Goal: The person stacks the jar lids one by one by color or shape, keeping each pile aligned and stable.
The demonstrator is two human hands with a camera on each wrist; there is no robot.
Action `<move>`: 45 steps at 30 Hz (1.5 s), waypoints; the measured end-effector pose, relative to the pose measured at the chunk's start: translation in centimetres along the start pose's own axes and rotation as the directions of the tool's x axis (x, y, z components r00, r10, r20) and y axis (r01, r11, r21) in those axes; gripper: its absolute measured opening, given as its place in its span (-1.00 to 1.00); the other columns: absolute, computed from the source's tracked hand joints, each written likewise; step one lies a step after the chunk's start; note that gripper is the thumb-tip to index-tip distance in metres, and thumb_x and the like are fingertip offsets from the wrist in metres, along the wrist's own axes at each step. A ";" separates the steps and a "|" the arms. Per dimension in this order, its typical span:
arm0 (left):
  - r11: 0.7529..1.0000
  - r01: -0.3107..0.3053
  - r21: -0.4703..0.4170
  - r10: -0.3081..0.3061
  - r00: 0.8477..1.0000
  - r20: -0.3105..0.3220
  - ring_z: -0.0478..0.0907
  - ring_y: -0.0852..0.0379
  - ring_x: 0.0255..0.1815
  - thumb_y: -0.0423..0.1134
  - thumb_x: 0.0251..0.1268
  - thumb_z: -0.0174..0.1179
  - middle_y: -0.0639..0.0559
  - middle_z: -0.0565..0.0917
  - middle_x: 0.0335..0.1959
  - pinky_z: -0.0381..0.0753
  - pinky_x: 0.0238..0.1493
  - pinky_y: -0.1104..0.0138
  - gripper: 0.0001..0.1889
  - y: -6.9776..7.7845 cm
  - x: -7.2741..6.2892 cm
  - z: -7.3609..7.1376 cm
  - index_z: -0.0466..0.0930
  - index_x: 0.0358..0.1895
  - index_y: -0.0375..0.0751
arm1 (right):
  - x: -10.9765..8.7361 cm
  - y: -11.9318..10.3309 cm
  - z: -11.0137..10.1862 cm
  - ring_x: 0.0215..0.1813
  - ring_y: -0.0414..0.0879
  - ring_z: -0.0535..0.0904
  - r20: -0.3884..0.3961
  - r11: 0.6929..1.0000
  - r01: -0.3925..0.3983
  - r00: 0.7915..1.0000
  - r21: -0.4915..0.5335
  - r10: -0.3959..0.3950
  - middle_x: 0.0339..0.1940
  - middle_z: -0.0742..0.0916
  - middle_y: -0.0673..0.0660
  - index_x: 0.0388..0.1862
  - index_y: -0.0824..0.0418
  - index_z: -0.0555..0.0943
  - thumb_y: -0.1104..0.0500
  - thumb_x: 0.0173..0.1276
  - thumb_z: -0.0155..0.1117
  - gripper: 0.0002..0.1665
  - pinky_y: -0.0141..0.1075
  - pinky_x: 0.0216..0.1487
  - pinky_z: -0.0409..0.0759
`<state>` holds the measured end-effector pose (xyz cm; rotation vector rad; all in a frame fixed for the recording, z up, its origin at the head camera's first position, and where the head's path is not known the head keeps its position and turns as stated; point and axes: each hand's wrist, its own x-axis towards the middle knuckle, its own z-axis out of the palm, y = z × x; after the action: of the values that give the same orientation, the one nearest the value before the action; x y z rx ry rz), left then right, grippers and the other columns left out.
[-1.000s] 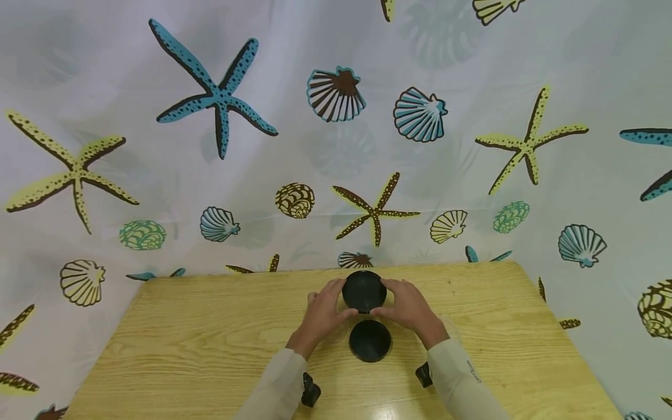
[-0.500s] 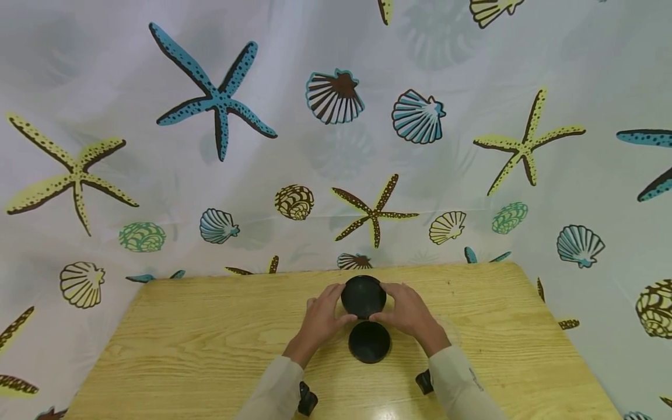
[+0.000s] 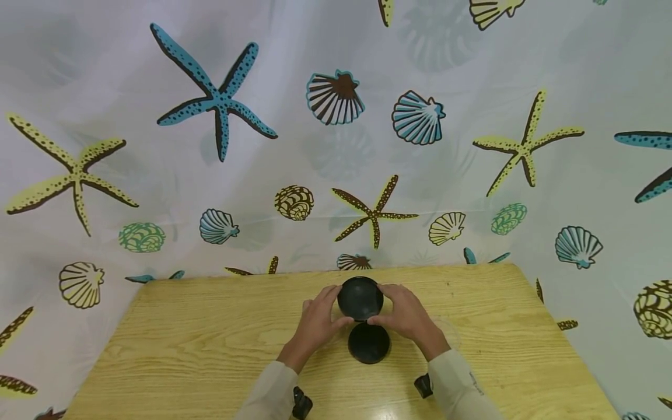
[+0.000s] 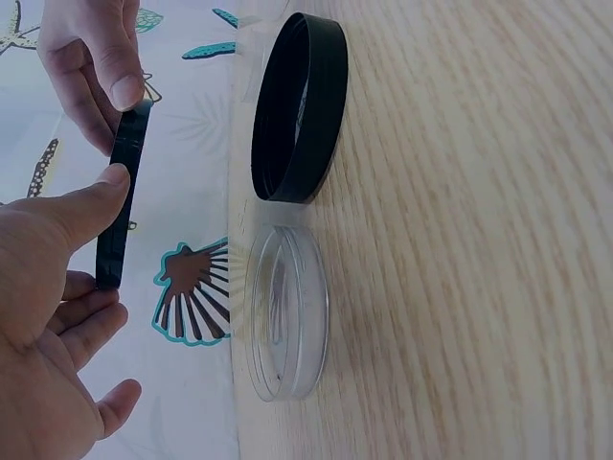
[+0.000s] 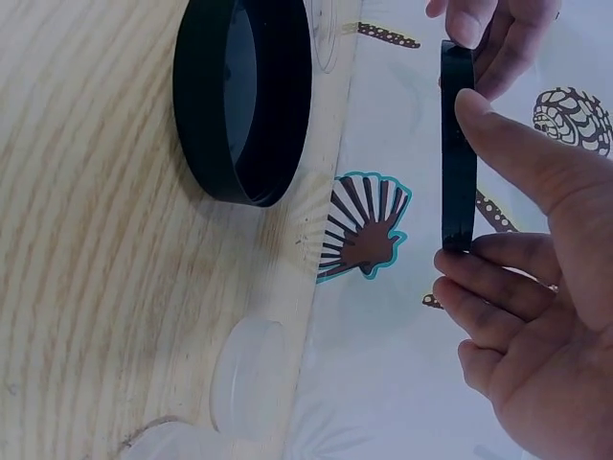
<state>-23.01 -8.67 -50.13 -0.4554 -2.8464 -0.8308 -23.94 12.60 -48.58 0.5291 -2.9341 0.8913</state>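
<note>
Both hands hold a shallow black round lid [image 3: 360, 298] by its rim, raised above the table. My left hand [image 3: 317, 321] pinches the left side, thumb at the near edge and fingers farther round. Opposite it, my right hand [image 3: 408, 317] grips the right side in the same way. Edge-on, the held lid [image 4: 121, 211] shows as a thin black band in the left wrist view. Below and nearer to me, a second black round lid [image 3: 369, 345] lies on the table, hollow side up, as its deep rim [image 5: 206, 105] shows in the right wrist view.
On the wooden table [image 3: 199, 344], a clear round plastic dish [image 4: 311, 316] stands beside the lower lid. Two clear round pieces, one a shallow dish [image 5: 247, 379], show in the right wrist view. A shell-printed white cloth [image 3: 252, 175] hangs behind the table.
The held black lid has come slightly nearer and to the left, now almost meeting the lower lid in the head view. Both hands keep their grip.
</note>
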 end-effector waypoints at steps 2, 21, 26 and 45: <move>1.000 0.002 -0.002 -0.002 1.000 0.003 0.44 -0.08 0.27 -0.01 0.06 0.37 -0.14 0.44 0.30 0.31 0.10 -0.06 -0.24 -0.1 -0.1 -0.1 0.34 0.33 -0.22 | 0.0 -0.2 -0.1 0.34 0.19 0.40 0.004 1.000 -0.001 1.000 0.005 0.001 0.28 0.55 0.20 0.33 0.25 0.41 -0.10 0.03 0.50 -0.07 0.08 0.30 0.35; 0.997 -0.071 0.003 0.071 0.996 -0.058 0.48 -0.12 0.21 -0.07 0.01 0.41 -0.19 0.48 0.24 0.32 0.00 0.01 -0.27 -0.6 -1.3 -1.0 0.39 0.27 -0.28 | -0.5 -1.0 -0.2 0.29 0.13 0.46 0.013 0.999 0.026 1.000 0.033 -0.027 0.23 0.60 0.15 0.30 0.18 0.46 -0.05 0.02 0.52 -0.14 0.04 0.26 0.40; 0.996 -0.085 -0.002 0.085 0.994 -0.071 0.50 -0.14 0.18 -0.07 0.01 0.41 -0.20 0.48 0.23 0.33 0.00 -0.02 -0.27 -0.7 -1.7 -1.2 0.39 0.27 -0.29 | -0.7 -1.1 -0.2 0.30 0.14 0.45 0.002 0.998 0.048 0.999 0.041 -0.048 0.24 0.58 0.17 0.31 0.19 0.45 -0.07 0.02 0.52 -0.13 0.04 0.25 0.41; 0.998 -0.043 -0.053 0.043 0.999 0.006 0.48 -0.09 0.23 -0.06 -0.03 0.44 -0.12 0.47 0.27 0.34 0.12 -0.07 -0.24 -0.5 -2.4 -2.5 0.39 0.30 -0.20 | -1.6 -1.6 -0.3 0.26 0.13 0.48 0.030 0.997 0.057 0.998 0.050 -0.058 0.20 0.60 0.18 0.27 0.21 0.48 -0.08 0.01 0.52 -0.14 0.04 0.22 0.44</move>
<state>-20.80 -11.03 -48.83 -0.5255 -2.8166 -0.8996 -21.87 12.01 -47.64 0.6326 -2.9151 0.9600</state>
